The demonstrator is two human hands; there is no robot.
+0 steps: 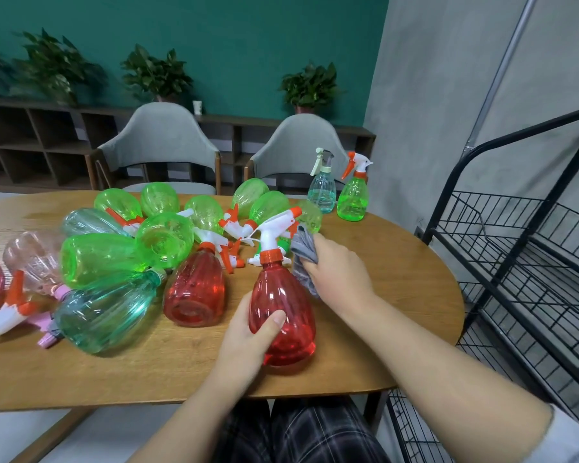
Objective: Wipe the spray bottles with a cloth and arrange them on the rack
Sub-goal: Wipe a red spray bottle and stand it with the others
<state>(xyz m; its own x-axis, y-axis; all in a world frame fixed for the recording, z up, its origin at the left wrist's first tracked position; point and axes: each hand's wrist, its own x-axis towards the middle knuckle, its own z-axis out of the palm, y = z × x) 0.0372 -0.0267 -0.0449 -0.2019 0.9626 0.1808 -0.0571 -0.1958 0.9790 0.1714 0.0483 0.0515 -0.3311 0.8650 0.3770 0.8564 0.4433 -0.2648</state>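
My left hand (248,332) grips the lower body of a red spray bottle (283,295) with a white and orange trigger head, held upright just above the wooden table (181,372). My right hand (338,272) holds a grey cloth (304,259) pressed against the bottle's right shoulder. Several green, red, teal and pink bottles lie on their sides across the table's left and middle. Two bottles stand upright at the far right edge: a pale teal one (322,187) and a green one (353,192). The black wire rack (515,262) stands to the right of the table.
Two grey chairs (161,142) stand behind the table. A low wooden shelf unit with potted plants (154,75) runs along the green wall. A metal pole (502,71) rises beside the rack. My legs in plaid trousers are under the table's front edge.
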